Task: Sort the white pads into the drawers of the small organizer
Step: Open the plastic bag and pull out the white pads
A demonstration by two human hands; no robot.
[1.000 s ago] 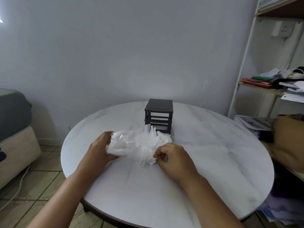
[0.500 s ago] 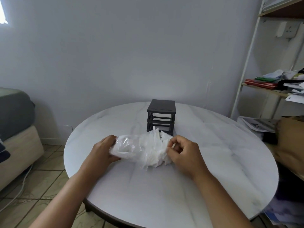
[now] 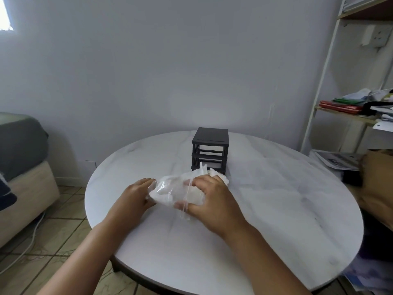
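Note:
A clear plastic bag [image 3: 170, 189] stuffed with white pads lies on the round white table [image 3: 265, 209], just in front of the small black organizer [image 3: 210, 151]. My left hand [image 3: 136, 195] grips the bag's left end. My right hand [image 3: 212, 199] reaches into the bag's open right side, and its fingers show through the plastic, curled around pads inside. A few white pads [image 3: 221, 177] poke out of the bag's mouth by the organizer's base. The organizer's frame shows open slots, and I cannot tell whether drawers sit in them.
A white shelf unit [image 3: 353, 111] with books and papers stands at the right. Below it lie papers [image 3: 336, 159] and a brown bag [image 3: 378, 184]. A sofa with a grey cover [image 3: 19, 154] is at the left, and a white cable [image 3: 25, 248] runs across the tiled floor.
My right hand has moved from the bag's outer right edge leftward into the bag. The left hand has kept its hold on the left end.

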